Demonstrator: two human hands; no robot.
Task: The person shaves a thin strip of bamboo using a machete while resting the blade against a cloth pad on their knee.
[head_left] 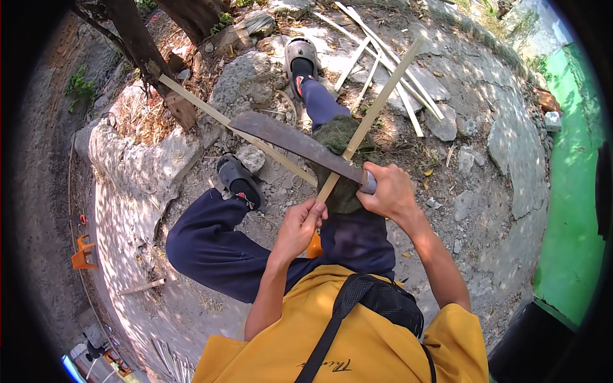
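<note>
My left hand (300, 223) is closed on the near end of a long pale wooden strip (382, 102), possibly split bamboo. The strip slants up and away to the right, over a dark green cloth (338, 133) on my right leg. In my right hand (391, 191) is the handle of a machete (290, 140), fingers wrapped round it. Its broad, worn blade points to the far left and crosses the strip just beyond my left hand. A second pale strip (195, 101) runs beneath the blade toward the tree, its near end close to my left hand.
Several pale strips (408, 80) lie on the rocky ground at the far right. Tree trunks (137, 38) stand at the far left beside large stones (249, 80). An orange chair (83, 252) is at the left, a green wall (568, 191) at the right.
</note>
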